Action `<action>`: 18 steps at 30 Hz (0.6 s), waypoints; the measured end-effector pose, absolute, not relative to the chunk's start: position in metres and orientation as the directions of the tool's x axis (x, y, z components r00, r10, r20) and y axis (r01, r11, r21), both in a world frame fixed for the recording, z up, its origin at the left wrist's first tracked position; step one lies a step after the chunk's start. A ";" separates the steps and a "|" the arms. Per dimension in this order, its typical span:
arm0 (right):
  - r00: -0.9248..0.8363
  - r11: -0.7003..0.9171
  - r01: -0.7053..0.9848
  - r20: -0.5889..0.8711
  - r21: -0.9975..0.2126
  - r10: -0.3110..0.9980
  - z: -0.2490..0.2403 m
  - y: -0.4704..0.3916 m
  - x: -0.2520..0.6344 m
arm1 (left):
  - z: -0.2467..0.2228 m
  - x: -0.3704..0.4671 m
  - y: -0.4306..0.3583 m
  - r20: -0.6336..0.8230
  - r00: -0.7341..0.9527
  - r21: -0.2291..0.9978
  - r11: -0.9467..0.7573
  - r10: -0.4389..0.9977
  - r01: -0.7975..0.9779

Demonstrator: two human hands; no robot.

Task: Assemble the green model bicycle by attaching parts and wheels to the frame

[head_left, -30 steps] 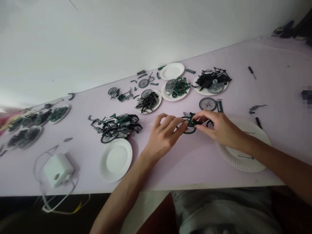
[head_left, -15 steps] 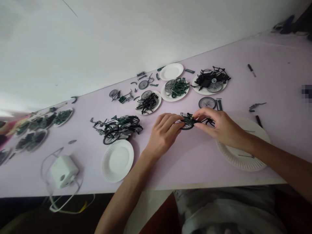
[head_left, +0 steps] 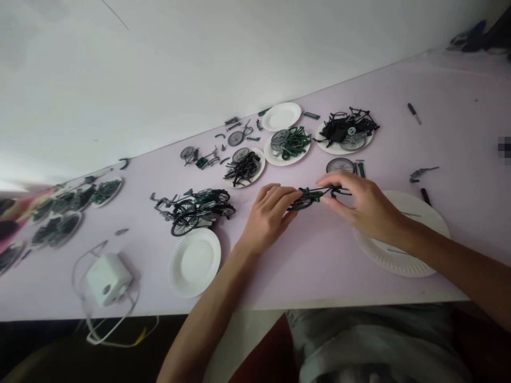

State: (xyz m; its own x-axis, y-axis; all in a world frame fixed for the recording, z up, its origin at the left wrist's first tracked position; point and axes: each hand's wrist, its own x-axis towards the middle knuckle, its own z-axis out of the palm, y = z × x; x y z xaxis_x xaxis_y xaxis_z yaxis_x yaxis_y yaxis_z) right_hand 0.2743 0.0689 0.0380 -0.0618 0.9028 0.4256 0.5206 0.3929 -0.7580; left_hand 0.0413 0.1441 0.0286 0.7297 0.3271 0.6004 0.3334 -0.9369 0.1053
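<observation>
The left hand point(head_left: 269, 215) and right hand point(head_left: 359, 199) are clamped on the bike point(head_left: 311, 197), left of the near right plate point(head_left: 382, 256); part-fitting seems in hand; the next move probably calls for steady alignment.

A big, plain wall point(head_left: 223, 58) stands behind a long table point(head_left: 303, 266). The wall is pale grey, and it is whiter and brighter low down at the left. Near the top left, a thin dark line point(head_left: 115, 14) slants across it. The light is soft, and the top right of the wall looks darker. The table has a flat top in a light pinky purple. Its back edge runs along the wall and looks tipped, going up to the right. Its front edge point(head_left: 319, 305) is pale. Below that, a bit of light grey floor point(head_left: 233, 340) shows. Under the table on the left, it is very dark.
</observation>
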 end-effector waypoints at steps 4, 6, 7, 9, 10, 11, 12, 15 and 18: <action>0.077 0.420 0.530 0.535 -0.737 0.841 0.051 0.067 0.279 | 0.030 0.038 0.150 0.718 0.567 0.114 -0.872 0.403 0.476; 0.095 0.281 0.393 0.343 -0.875 0.935 0.057 0.065 0.281 | 0.032 0.038 0.150 0.763 0.503 0.111 -0.848 0.407 0.519; 0.058 0.170 0.290 0.195 -0.942 0.979 0.059 0.064 0.282 | 0.033 0.038 0.149 0.776 0.487 0.102 -0.842 0.401 0.530; -0.097 -0.072 0.078 -0.079 -0.994 0.992 0.060 0.063 0.280 | 0.035 0.039 0.146 0.787 0.493 0.064 -0.843 0.372 0.534; -0.188 -0.176 -0.012 -0.170 -0.984 0.967 0.059 0.063 0.278 | 0.035 0.040 0.143 0.790 0.505 0.039 -0.851 0.348 0.524; -0.263 -0.254 -0.094 -0.222 -0.962 0.939 0.058 0.063 0.276 | 0.036 0.042 0.140 0.791 0.524 0.010 -0.862 0.317 0.506; -0.318 -0.305 -0.177 -0.239 -0.936 0.917 0.056 0.063 0.273 | 0.036 0.044 0.136 0.789 0.545 -0.020 -0.875 0.283 0.485; -0.355 -0.335 -0.381 -0.198 -0.862 0.914 0.051 0.063 0.265 | 0.037 0.051 0.127 0.769 0.606 -0.099 -0.899 0.203 0.426; -0.279 -0.302 -0.437 -0.192 -0.847 0.941 0.046 0.064 0.262 | 0.038 0.055 0.123 0.737 0.649 -0.117 -0.909 0.191 0.401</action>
